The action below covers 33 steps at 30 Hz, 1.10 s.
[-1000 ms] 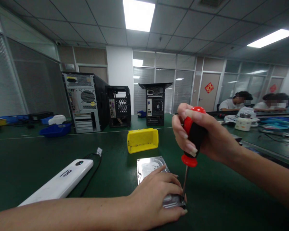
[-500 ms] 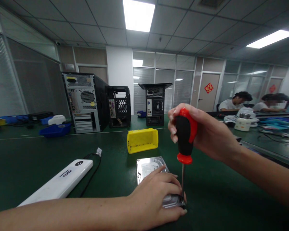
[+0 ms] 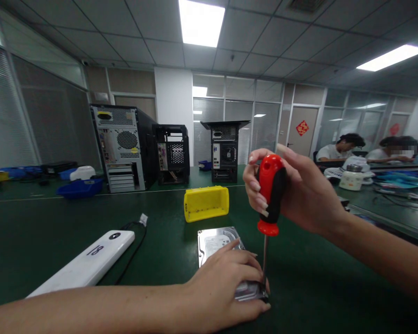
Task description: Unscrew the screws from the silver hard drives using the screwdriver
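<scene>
A silver hard drive (image 3: 212, 241) lies flat on the green table, partly covered by my left hand (image 3: 228, 283). That hand is closed on the drive, with the thumb at its near corner and the fingers over its right side. My right hand (image 3: 292, 185) has its fingers curled round the red and black handle of a screwdriver (image 3: 272, 190). The screwdriver stands nearly upright, shaft down, its tip at the drive's near right corner beside my left fingertips. What the tip touches is hidden there.
Behind the drive a yellow bin (image 3: 206, 204) rests on its side. A white case marked 18 (image 3: 97, 255) with a black cable lies left. Farther back stand computer towers (image 3: 125, 148) and a blue tray (image 3: 79, 188). People (image 3: 341, 147) sit at the right.
The screwdriver handle has turned in my right hand, so more of its red side faces me. My right fingers have shifted round it. My left hand and the drive stay put.
</scene>
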Available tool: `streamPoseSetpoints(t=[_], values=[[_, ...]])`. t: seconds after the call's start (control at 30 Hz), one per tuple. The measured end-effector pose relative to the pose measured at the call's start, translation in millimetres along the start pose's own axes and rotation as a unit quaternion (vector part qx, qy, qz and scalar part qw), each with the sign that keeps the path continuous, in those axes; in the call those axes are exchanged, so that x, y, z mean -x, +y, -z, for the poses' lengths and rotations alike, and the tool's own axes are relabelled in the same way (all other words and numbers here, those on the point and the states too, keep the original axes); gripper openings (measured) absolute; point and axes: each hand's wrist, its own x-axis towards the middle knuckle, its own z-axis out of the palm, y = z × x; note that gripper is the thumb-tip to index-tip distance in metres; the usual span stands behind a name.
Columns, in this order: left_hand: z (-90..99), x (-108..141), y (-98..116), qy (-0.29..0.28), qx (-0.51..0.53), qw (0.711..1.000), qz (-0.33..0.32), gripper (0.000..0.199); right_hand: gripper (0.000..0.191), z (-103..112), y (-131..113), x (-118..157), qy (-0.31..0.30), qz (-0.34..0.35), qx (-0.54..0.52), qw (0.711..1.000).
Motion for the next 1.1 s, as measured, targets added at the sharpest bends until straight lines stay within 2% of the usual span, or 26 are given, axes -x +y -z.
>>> streamPoseSetpoints(t=[0.2,0.4,0.6,0.7,0.87,1.1], values=[[0.7,0.5,0.7,-0.001,0.011,1.0,0.003,0.021,0.027,2.3,1.4,2.0,-0.013,-0.03,-0.005,0.999],[0.4,-0.2,-0.4,0.003,0.013,1.0,0.0,0.021,0.019,4.7,5.3,0.8,0.018,0.001,0.022,1.0],[0.4,-0.6,0.0,0.003,0.006,1.0,-0.001,0.02,0.015,3.1,7.9,1.6,-0.014,0.016,0.01,1.0],[0.2,-0.3,-0.1,0.003,0.0,1.0,-0.001,0.02,0.011,0.7,7.2,2.2,-0.005,0.015,0.004,1.0],[1.0,0.4,0.5,-0.003,0.004,1.0,0.002,0.02,0.032,0.8,4.8,1.6,0.0,0.003,0.002,1.0],[4.9,-3.5,5.1,-0.025,0.02,0.999,0.025,0.02,0.023,2.8,11.8,-0.4,0.0,-0.002,0.008,1.0]])
